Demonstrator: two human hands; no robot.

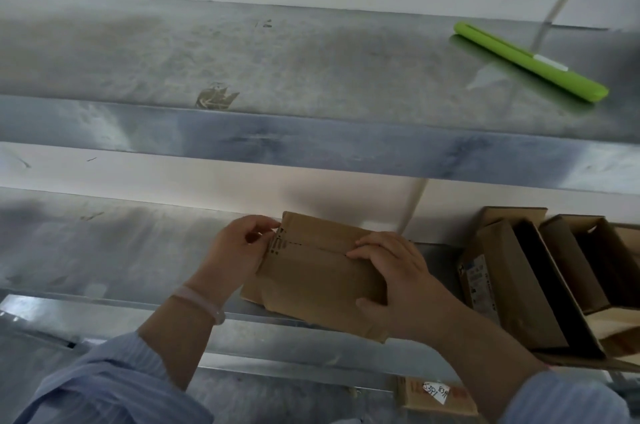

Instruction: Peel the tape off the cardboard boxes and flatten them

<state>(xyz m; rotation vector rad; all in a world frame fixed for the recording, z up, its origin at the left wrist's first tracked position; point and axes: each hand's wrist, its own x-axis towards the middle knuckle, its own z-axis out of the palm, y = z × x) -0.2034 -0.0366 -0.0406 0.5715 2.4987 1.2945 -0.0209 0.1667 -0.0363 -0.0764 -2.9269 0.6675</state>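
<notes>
A small closed cardboard box [311, 271] sits at the front edge of the lower steel shelf [104, 250], with clear tape along its top seam. My left hand [235, 250] is at the box's left end, thumb and fingers pinching at the tape's end near the printed marks. My right hand [391, 271] grips the right end of the box, fingers curled over the top seam and thumb on the near side.
Several opened cardboard boxes [540, 285] stand to the right on the same shelf. A green utility knife [530, 61] lies on the upper steel shelf [242, 53]. Another labelled box [436, 396] sits lower down, below the shelf edge.
</notes>
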